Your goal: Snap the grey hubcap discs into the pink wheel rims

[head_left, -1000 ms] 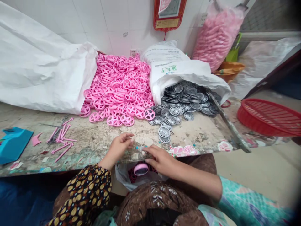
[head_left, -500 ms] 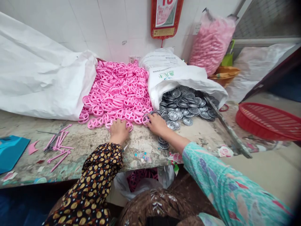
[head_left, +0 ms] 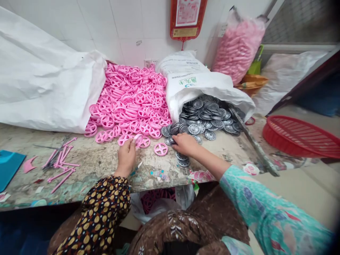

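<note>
My left hand (head_left: pixel 126 156) is closed in a pinch on a pink spoked wheel (head_left: pixel 137 139), which it holds tilted up at the front edge of the pink wheel pile (head_left: pixel 132 95). A single pink wheel (head_left: pixel 160 149) lies flat on the table between my hands. My right hand (head_left: pixel 184 143) reaches in at the front left of the grey hubcap-like discs (head_left: pixel 209 115). Its fingers are curled down on a grey disc (head_left: pixel 169 140), partly hidden beneath them. Several more grey discs (head_left: pixel 182 161) overlap in a short row below my right wrist.
A large white sack (head_left: pixel 47 81) lies left of the pink pile. Another white sack (head_left: pixel 209 79) opens around the grey discs, with a long worn bar (head_left: pixel 252 141) at its mouth. Pink sticks (head_left: pixel 63 159) and scissors lie left. A red basket (head_left: pixel 297 138) stands right.
My left hand has lifted a pink wheel and drawn back slightly. My right hand has moved from the pink wheels rightward to the grey discs, leaving one pink wheel alone on the table.
</note>
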The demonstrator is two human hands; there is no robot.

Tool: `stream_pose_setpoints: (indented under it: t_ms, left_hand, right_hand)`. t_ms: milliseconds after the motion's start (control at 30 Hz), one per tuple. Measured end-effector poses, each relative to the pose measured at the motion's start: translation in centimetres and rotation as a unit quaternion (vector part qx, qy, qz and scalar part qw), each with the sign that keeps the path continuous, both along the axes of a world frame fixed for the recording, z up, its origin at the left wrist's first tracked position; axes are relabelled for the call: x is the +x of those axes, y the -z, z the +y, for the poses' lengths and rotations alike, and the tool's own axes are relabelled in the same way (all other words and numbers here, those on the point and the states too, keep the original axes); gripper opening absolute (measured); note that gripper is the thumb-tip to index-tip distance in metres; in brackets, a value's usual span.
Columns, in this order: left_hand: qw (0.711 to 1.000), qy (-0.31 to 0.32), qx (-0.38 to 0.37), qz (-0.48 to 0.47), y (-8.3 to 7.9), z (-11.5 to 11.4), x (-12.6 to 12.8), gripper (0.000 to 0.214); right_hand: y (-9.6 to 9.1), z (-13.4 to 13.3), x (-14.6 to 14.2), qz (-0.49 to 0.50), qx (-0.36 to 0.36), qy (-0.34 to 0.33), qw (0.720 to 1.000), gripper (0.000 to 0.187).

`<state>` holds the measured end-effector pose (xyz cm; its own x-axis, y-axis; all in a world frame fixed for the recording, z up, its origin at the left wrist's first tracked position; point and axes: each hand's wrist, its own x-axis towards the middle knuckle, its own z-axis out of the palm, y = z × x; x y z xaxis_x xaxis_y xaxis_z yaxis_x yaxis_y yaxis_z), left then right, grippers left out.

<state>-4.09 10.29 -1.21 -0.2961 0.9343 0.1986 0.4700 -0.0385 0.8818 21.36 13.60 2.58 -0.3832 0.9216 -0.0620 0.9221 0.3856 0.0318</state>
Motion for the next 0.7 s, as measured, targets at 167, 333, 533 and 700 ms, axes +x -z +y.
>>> stream_pose_setpoints:
  t_ms: [167, 333, 533, 700]
  left_hand:
    - [0.854, 0.036, -0.169, -0.491, -1.2, -1.9, 2.6, 0.015]
    - [0.794, 0.043, -0.217, -0.566, -1.6, -3.0, 4.6, 0.012]
    - [0.793, 0.082, -0.15, -0.585, -2.1, -3.9, 6.3, 0.006]
    - [0.802, 0.149, -0.135, -0.563, -3.3, -4.5, 5.8, 0.019]
  right_hand:
    - [-0.1, -1.0, -1.4, -0.032, 0.044, -0.02, 0.998, 0.029]
    - [-1.3, -3.5, -2.4, 0.054, 0.147, -0.142, 0.977, 0.042]
    - [0.4, -6.5, -4.4, 0.124, 0.112, -0.221, 0.961, 0.045]
    - [-1.1, -6.3, -4.2, 0.416, 0.003, -0.128, 0.9, 0.041]
